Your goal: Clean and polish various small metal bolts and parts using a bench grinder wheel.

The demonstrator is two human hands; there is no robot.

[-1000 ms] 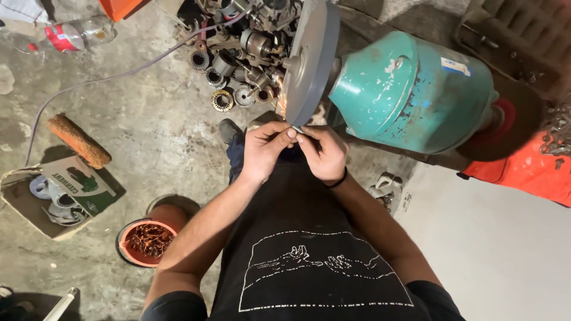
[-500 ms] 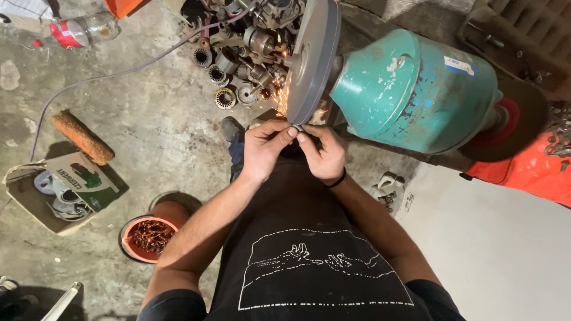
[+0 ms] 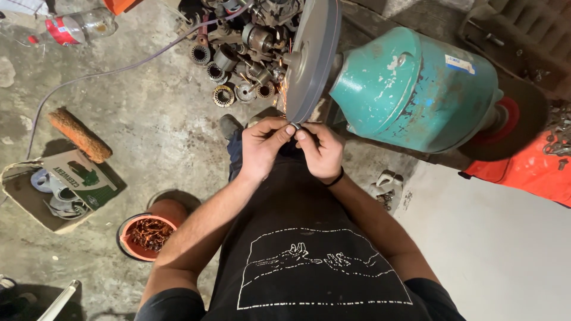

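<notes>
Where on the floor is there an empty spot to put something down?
Bare concrete lies between the brown roller, the pile of metal motor parts and the left hand. A pale smooth patch opens right of the right hand, below the green grinder motor. It is crowded around the parts pile and by the cardboard box and orange bucket.

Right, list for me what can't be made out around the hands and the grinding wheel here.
Head view only:
- The small piece pinched between left hand and right hand: covered by the fingertips, too small to identify.
- Its contact with the grey grinding wheel: hidden behind the fingers; only sparks show.
- The red wheel on the green motor's far end: partly hidden by a dark guard.
</notes>
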